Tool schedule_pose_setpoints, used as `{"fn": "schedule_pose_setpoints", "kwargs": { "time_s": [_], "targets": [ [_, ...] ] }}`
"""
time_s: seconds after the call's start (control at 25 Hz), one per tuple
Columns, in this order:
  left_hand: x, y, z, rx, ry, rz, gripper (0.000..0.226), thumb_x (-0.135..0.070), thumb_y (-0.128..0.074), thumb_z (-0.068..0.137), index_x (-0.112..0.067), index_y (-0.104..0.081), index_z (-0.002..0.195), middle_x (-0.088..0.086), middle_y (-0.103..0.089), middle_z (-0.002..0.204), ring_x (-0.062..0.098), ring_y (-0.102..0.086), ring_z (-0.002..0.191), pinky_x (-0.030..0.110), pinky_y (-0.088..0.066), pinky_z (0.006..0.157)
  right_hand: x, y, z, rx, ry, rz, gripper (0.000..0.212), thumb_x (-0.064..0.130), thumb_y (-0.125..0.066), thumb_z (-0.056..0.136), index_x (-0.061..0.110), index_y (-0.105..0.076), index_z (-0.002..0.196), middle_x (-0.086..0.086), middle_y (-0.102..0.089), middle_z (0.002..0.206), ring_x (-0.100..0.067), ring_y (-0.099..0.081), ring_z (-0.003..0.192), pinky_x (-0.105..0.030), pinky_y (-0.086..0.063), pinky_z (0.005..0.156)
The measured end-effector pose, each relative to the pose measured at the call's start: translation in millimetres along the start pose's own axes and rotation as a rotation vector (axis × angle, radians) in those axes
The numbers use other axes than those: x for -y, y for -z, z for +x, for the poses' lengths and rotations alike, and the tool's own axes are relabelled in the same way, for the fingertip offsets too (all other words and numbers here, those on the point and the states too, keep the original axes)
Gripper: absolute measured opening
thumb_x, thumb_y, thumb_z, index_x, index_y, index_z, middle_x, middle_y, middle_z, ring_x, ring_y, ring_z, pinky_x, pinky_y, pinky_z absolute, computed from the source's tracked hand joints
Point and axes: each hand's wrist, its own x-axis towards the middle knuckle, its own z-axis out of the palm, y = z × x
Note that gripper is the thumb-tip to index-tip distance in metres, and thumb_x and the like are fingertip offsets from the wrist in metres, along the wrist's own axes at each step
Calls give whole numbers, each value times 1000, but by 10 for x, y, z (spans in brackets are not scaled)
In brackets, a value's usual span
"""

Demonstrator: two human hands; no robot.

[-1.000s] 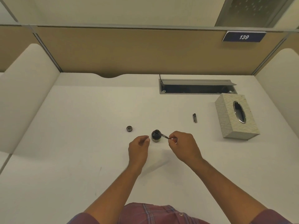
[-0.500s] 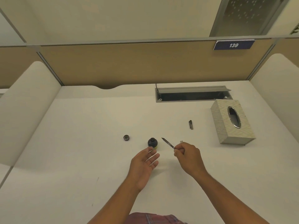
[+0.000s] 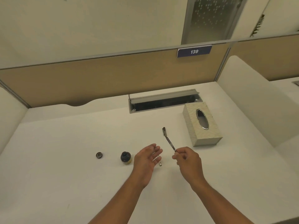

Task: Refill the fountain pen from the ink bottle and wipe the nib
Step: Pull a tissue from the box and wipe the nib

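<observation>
Head view: the right hand (image 3: 187, 160) pinches the pen (image 3: 170, 143). The left hand (image 3: 148, 157) is open, holding nothing, just beside the open ink bottle (image 3: 125, 157).

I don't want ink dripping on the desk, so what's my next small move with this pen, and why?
Probably carry the pen in your right hand toward the tissue box to wipe the nib. The pen is out of the open ink bottle, and your left hand is open.
</observation>
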Motion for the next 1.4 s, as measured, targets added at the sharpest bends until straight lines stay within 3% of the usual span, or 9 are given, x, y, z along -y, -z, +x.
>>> {"fn": "schedule_pose_setpoints", "kwargs": {
  "time_s": [0.2, 0.32, 0.52, 0.64, 0.76, 0.96, 1.16, 1.28, 1.4],
  "targets": [
    [26, -703, 319, 30, -60, 164, 20, -11, -63, 108, -6, -75, 123, 17, -81, 123, 30, -79, 116, 44, -62, 99, -91, 430, 295, -119, -8, 75, 10, 15, -64, 97, 24, -68, 95, 7, -79, 84, -16, -72, 80, -29, -52, 70],
    [34, -1183, 501, 20, -140, 385, 17, -13, -65, 108, -22, -78, 113, 5, -80, 122, 22, -75, 117, 37, -61, 97, -148, 684, 487, -165, -17, 86, 10, 13, -62, 98, 20, -68, 96, 6, -78, 85, -18, -72, 78, -26, -50, 64],
    [136, -1833, 912, 56, -386, 905, 18, -23, -66, 107, -28, -77, 121, -5, -70, 136, 15, -60, 130, 43, -49, 116, -251, 1015, 809, -237, 7, 72, 9, 12, -64, 98, 19, -70, 98, 0, -75, 85, -20, -72, 81, -20, -47, 64],
    [181, -2128, 1224, 38, -495, 1268, 22, -28, -67, 104, -30, -79, 122, 1, -58, 156, 26, -43, 151, 51, -31, 125, -294, 1122, 973, -257, 21, 68, 8, 12, -64, 98, 19, -68, 97, 2, -76, 83, -12, -70, 78, -13, -47, 61],
    [215, -2377, 1453, 53, -446, 1546, 29, -35, -66, 102, -37, -78, 128, 6, -28, 177, 36, -14, 165, 54, -13, 131, -317, 1176, 1124, -287, 38, 67, 7, 10, -65, 97, 17, -68, 97, 3, -75, 83, -4, -66, 74, -10, -48, 62],
    [259, -2659, 1664, 106, -345, 1954, 34, -49, -66, 99, -39, -73, 130, 10, 8, 183, 47, 16, 166, 66, 4, 131, -312, 1197, 1254, -315, 37, 91, 7, 8, -64, 97, 14, -68, 99, 2, -76, 87, 4, -64, 80, -6, -47, 65],
    [306, -2815, 1750, 81, -335, 2216, 25, -47, -65, 99, -26, -73, 111, 14, 14, 182, 53, 25, 162, 74, 10, 126, -332, 1201, 1290, -334, 22, 87, 7, 11, -66, 98, 13, -69, 104, 1, -76, 90, -4, -68, 84, -2, -47, 68],
    [392, -2884, 1756, 54, -322, 2253, 15, -40, -72, 96, -25, -70, 95, 16, 16, 182, 54, 26, 161, 76, 13, 124, -366, 1188, 1308, -342, 7, 74, 9, 14, -66, 99, 12, -69, 107, -2, -75, 93, -11, -70, 87, -2, -49, 68],
    [437, -2885, 1790, 19, -334, 2236, 17, -38, -71, 98, -24, -64, 91, 16, 16, 182, 53, 24, 162, 76, 12, 125, -385, 1173, 1315, -355, -7, 69, 10, 17, -67, 99, 13, -69, 108, -1, -75, 95, -9, -70, 88, -4, -50, 65]
  ]
}}
